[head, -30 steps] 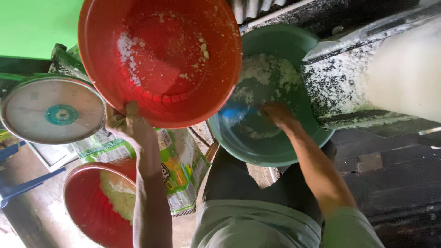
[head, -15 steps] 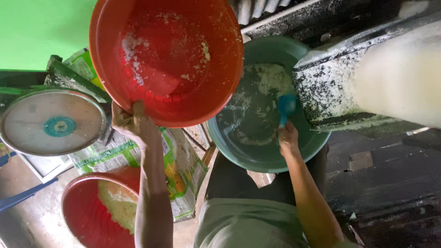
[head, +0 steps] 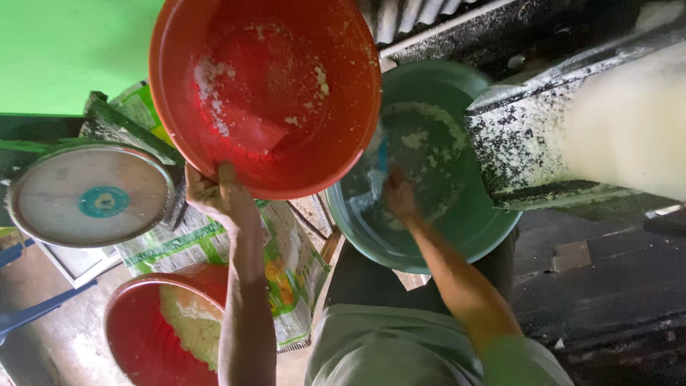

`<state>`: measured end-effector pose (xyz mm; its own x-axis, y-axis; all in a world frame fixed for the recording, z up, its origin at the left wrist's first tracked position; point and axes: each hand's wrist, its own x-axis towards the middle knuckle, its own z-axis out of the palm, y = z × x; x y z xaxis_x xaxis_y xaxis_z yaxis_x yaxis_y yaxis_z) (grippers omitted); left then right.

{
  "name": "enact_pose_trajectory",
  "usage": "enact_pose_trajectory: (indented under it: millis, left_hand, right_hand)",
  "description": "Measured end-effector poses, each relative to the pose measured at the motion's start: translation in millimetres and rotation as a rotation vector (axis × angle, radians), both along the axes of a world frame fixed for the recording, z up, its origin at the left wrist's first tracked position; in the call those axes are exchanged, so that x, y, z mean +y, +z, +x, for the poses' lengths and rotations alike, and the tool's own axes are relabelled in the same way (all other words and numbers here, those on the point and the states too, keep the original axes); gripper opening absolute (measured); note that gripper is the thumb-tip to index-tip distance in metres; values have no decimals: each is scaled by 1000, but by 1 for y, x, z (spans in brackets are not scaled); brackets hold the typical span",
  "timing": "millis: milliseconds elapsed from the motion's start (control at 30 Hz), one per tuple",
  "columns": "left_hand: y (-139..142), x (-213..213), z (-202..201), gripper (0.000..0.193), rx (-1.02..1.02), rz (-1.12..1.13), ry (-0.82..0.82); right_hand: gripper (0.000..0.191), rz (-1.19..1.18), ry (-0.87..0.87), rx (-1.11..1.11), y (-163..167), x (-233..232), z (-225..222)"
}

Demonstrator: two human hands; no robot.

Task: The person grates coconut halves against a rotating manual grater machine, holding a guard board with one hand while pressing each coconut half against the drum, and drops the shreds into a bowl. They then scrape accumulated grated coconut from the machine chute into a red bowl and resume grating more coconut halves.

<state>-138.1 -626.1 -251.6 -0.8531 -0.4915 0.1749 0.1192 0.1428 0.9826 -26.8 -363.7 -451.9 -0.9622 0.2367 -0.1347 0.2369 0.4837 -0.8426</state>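
A person's left hand (head: pixel 214 194) grips the rim of a large orange basin (head: pixel 266 93), fingers curled tight around its lower edge, and holds it tilted at the upper centre of the frame, its inside smeared with white crumbs. To the right, the right hand (head: pixel 400 196) reaches down into a green basin (head: pixel 457 229) at centre right, where a thin layer of white mash clings to the wall; a small blue scoop (head: pixel 383 154) shows just above the hand, but motion blur hides whether the fingers are closed on it. A dark, spattered chute (head: pixel 529 143) hangs over the green basin's right edge, pale mash heaped behind it. At the left of the frame sits a round weighing scale (head: pixel 89 194), with printed sacks (head: pixel 286 264) beside and below it. In the lower left corner, a red bucket (head: pixel 136 336) holds more of the pale mash.
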Motion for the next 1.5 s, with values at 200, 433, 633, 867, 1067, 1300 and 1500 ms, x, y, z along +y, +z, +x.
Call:
enact_pose_trajectory:
  millis: [200,433,633,867,1067,1300,1500]
  left_hand:
    - [11,-1,0,11,10,47,-9]
    - [15,-8,2,11,-21,-53,27]
    - [32,2,6,7,40,-72,-24]
    - [50,36,18,12,-67,-108,-71]
    - [42,75,34,6,-125,-5,-210]
    - [35,68,9,1,-64,-14,-238]
    - [28,27,-16,6,-25,-146,-60]
  right_hand:
    - [44,-718,20,-362,36,-20,43]
    - [48,-977,-132,-653,100,16,78]
    - [49,-1040,-260,-598,149,70,117]
    - [45,-768,-264,-250,219,115,125]
    - [52,114,-8,305,229,79,55]
    - [44,328,-173,185,237,110,72]
    - [33,412,433,-566,152,123,112]
